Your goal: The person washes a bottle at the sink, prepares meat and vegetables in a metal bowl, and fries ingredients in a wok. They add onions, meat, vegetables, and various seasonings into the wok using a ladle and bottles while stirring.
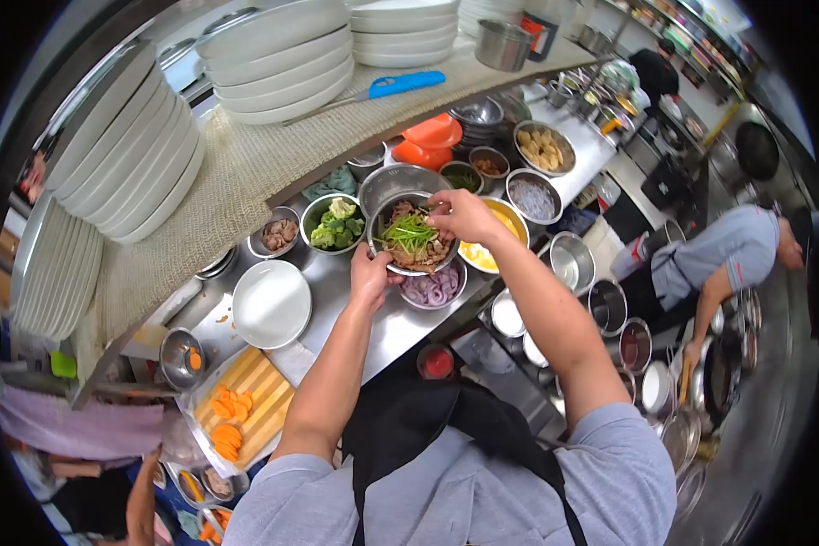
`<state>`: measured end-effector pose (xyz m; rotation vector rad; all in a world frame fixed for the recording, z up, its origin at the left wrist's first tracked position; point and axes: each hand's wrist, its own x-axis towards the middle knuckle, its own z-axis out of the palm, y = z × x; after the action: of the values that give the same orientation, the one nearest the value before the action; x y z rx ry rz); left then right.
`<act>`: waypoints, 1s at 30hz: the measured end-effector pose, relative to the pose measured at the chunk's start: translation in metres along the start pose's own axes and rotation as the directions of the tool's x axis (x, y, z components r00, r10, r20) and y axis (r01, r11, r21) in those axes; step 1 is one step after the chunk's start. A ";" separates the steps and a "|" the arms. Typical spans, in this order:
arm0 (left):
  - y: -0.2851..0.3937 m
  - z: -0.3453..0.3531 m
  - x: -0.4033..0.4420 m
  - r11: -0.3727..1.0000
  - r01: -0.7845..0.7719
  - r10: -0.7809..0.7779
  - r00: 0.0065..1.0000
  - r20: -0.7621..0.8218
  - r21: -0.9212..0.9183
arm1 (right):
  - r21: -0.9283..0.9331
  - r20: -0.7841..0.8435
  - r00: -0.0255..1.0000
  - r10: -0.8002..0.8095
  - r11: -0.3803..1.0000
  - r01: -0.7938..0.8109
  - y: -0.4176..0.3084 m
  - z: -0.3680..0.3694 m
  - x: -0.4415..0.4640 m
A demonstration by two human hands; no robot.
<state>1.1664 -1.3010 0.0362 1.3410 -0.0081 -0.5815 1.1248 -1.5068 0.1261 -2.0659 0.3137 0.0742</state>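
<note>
My left hand grips the lower left rim of a metal bowl that holds meat strips and sliced green pieces. At the bowl's upper right edge is my right hand, its fingers pinched together over the rim; whether something small is between them is too small to tell. Just below sits a bowl of sliced red onion. To the left stands a bowl of broccoli, and to the right a bowl with yellow contents.
A white plate lies left of my forearm, near a cutting board with carrot slices. Stacked plates and a blue lighter rest on the shelf above. A co-worker stands at right beside pans.
</note>
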 end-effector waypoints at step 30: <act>-0.166 0.029 -0.187 0.858 -0.103 -0.359 0.581 0.730 0.504 | -0.055 -0.612 0.767 0.193 0.957 -0.284 0.069 0.141 -0.443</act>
<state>0.9309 -1.2708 -0.0480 1.4605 -0.8907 -1.3758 0.6908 -1.3319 0.0784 -2.1375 0.9960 -0.4347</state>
